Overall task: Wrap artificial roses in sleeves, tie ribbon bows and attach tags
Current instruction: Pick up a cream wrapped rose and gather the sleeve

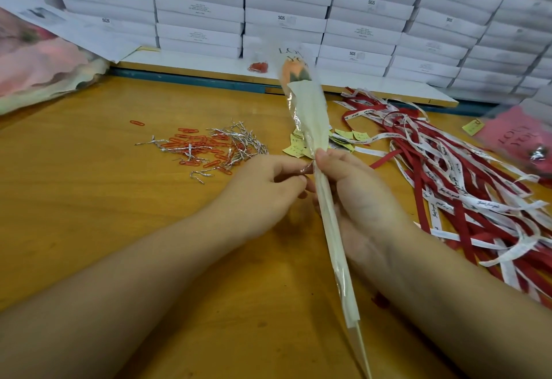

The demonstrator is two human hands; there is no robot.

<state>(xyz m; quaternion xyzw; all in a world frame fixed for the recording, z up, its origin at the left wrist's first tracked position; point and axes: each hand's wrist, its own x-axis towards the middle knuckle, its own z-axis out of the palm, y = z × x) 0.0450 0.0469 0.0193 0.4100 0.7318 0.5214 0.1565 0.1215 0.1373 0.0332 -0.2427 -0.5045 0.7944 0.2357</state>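
Note:
An artificial rose with a peach bloom (294,71) stands tilted in a cream and clear plastic sleeve (310,112) that tapers to a point near the bottom edge. My right hand (355,196) grips the sleeve at its narrow waist from the right. My left hand (268,190) pinches a small shiny twist tie (306,168) against the same spot from the left. Red and white printed ribbons (466,187) lie piled on the right. Small yellow tags (343,136) lie behind the sleeve.
Red paper clips and silver twist ties (215,148) are scattered on the wooden table (104,199) to the left. White boxes (286,14) are stacked along the back. Pink sleeves (513,136) lie at far right, and pink wrapping (41,65) at far left.

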